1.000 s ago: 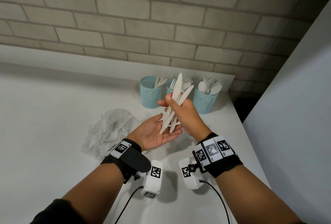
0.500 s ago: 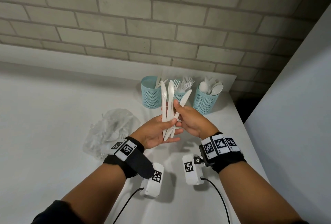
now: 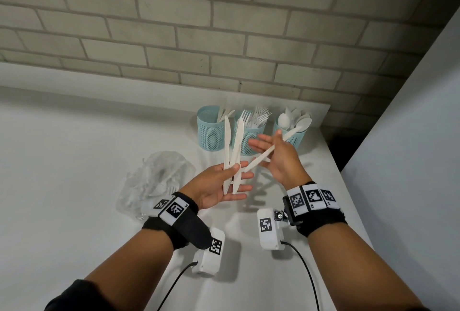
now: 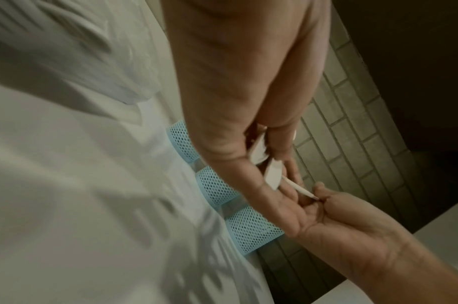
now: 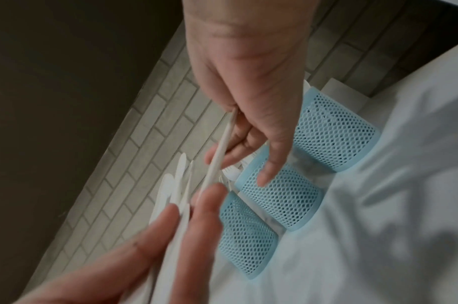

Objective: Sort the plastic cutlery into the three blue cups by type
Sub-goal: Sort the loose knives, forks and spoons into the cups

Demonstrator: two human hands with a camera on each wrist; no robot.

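Note:
In the head view my left hand (image 3: 219, 186) is palm up, its thumb pinching two white plastic knives (image 3: 227, 146) that stand upright. To its right, my right hand (image 3: 280, 161) holds a single knife (image 3: 261, 158) slanting across its fingers. Behind the hands stand three blue mesh cups: the left cup (image 3: 210, 134) has knives, the middle cup (image 3: 250, 140) forks, the right cup (image 3: 295, 137) spoons. The right wrist view shows the single knife (image 5: 220, 152) in my right hand (image 5: 248, 98), with the cups (image 5: 279, 197) beyond. The left wrist view shows knife handles (image 4: 258, 152) under my left thumb.
A crumpled clear plastic bag (image 3: 156, 181) holding more cutlery lies left of my left hand on the white table (image 3: 74, 161). A brick wall runs behind the cups. A pale wall (image 3: 410, 149) stands past the table's right edge.
One second ago my right hand held the whole bundle of knives. My left hand then took hold, and now it keeps two while my right hand has drawn one off to the right.

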